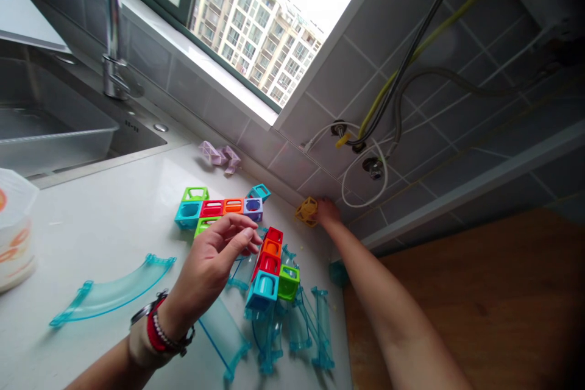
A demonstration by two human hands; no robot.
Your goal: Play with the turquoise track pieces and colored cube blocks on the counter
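My right hand (328, 213) reaches to the back corner of the counter, its fingers on a yellow open-sided cube block (307, 212). Part of that hand is hidden behind the block. Over the middle of the counter hovers my left hand (223, 247), half curled with thumb and fingers apart and nothing visible between them. Beyond it lies a joined row of cube blocks (212, 207) in green, blue, red, orange and purple. To its right, a second joined group (269, 265) in red, orange, blue and green rests among translucent blue track pieces (274, 341).
A curved blue track piece (119, 289) lies at the left. Pink folded paper (220, 156) sits by the tiled wall. The sink (50, 180) and faucet (112, 30) are at upper left, with a white cup (16, 231) below. Cables (397, 73) hang at right.
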